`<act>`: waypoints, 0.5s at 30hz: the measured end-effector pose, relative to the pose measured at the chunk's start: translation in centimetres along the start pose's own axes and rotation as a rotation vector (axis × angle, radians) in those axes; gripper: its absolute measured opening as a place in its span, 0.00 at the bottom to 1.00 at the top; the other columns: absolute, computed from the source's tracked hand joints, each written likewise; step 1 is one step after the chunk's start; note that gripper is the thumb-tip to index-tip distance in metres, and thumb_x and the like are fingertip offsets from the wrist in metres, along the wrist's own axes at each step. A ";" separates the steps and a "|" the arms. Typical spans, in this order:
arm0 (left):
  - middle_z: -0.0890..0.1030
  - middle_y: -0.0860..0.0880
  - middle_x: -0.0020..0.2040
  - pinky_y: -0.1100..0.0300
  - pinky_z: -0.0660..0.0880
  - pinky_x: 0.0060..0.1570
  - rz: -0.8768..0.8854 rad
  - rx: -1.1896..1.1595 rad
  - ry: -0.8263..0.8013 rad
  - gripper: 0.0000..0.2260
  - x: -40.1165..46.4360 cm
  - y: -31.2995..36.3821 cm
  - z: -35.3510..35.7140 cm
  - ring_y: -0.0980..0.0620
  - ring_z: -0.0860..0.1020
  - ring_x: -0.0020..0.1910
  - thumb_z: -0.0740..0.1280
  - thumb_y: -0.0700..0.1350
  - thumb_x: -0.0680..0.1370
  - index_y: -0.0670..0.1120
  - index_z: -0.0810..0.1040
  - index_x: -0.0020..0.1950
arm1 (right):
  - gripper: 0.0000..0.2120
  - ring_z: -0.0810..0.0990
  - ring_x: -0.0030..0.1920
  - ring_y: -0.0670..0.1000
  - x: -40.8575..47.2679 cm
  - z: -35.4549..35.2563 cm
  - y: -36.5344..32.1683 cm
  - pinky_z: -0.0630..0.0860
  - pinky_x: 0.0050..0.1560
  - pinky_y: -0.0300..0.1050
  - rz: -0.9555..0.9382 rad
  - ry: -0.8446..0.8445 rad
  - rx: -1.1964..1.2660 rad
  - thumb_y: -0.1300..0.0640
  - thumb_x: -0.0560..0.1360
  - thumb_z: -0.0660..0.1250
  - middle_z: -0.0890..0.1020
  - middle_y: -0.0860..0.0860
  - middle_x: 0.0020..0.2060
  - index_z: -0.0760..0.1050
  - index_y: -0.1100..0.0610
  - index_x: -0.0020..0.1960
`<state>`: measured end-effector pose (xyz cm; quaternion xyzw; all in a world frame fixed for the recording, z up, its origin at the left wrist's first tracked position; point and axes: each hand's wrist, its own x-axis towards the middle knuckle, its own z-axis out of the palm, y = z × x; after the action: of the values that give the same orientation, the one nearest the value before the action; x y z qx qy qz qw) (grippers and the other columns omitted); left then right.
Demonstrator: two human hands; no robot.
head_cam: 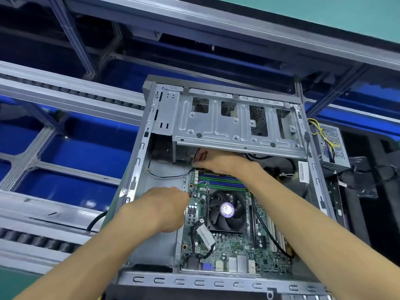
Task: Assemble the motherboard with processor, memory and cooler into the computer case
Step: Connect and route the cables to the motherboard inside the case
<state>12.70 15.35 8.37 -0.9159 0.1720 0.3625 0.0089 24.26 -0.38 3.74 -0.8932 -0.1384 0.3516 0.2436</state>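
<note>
An open grey computer case [138, 161] lies on its side. Inside sits the green motherboard [236, 245] with a black cooler fan [227, 211] and blue and green memory slots [223, 182]. My left hand [164, 208] is at the board's left edge with fingers curled; what they pinch is hidden. My right hand [218, 162] reaches under the drive cage [236, 124] at the board's far left corner, its fingers pinching thin cable wires [195, 161].
A power supply [331, 146] with yellow and black wires sits outside the case at right. A black cable [270, 232] runs across the board. Roller conveyor rails [71, 94] and blue bins [86, 152] lie left and behind.
</note>
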 end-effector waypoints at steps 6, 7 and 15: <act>0.79 0.46 0.55 0.54 0.74 0.46 -0.030 0.027 -0.011 0.08 0.3 0.0 -0.1 0.44 0.79 0.52 0.59 0.40 0.78 0.46 0.75 0.53 | 0.04 0.73 0.42 0.45 0.9 0.5 0.3 0.66 0.36 0.24 -0.058 0.057 -0.018 0.52 0.81 0.66 0.72 0.38 0.37 0.77 0.51 0.49; 0.79 0.46 0.55 0.54 0.73 0.46 -0.038 0.042 -0.001 0.06 0.2 0.1 -0.3 0.44 0.79 0.52 0.59 0.40 0.78 0.46 0.74 0.51 | 0.07 0.73 0.39 0.44 1.0 0.7 0.4 0.66 0.34 0.24 -0.048 0.074 -0.023 0.51 0.80 0.66 0.73 0.39 0.36 0.75 0.48 0.44; 0.69 0.45 0.64 0.51 0.71 0.54 -0.107 -0.047 0.205 0.20 1.9 0.4 -2.2 0.44 0.71 0.64 0.62 0.42 0.79 0.43 0.64 0.71 | 0.10 0.70 0.35 0.40 1.4 0.7 0.5 0.64 0.35 0.31 -0.032 0.038 0.060 0.51 0.79 0.69 0.74 0.42 0.36 0.73 0.47 0.40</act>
<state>15.35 14.09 8.74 -0.9560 0.1145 0.2698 -0.0108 24.81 -0.01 2.29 -0.8897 -0.1371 0.3346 0.2786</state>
